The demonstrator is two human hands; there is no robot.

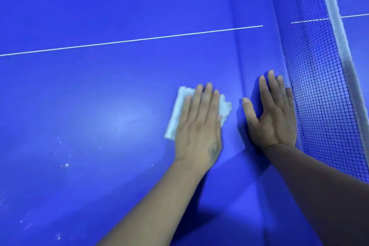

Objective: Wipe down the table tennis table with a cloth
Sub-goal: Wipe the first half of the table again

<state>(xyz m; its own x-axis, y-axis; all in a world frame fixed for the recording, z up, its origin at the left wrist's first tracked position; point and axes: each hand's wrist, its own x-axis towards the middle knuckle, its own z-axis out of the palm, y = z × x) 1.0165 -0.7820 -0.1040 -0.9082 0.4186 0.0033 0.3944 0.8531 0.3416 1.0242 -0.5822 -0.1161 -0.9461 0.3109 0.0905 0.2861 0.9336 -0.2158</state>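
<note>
Head view: the left hand (199, 124) lies flat with straight fingers, pressing a white cloth (180, 112) onto the blue table tennis table (99, 106). Just beside it, the right hand (273, 114) rests spread and flat, touching the net (319, 86)

I see a blue table tennis table (99, 96) filling the view, with a thin white line (129, 41) across it. A white cloth (177, 112) lies flat on it near the net (319, 96), which stands on the right. Small white specks (66, 165) dot the surface at the left.
</note>
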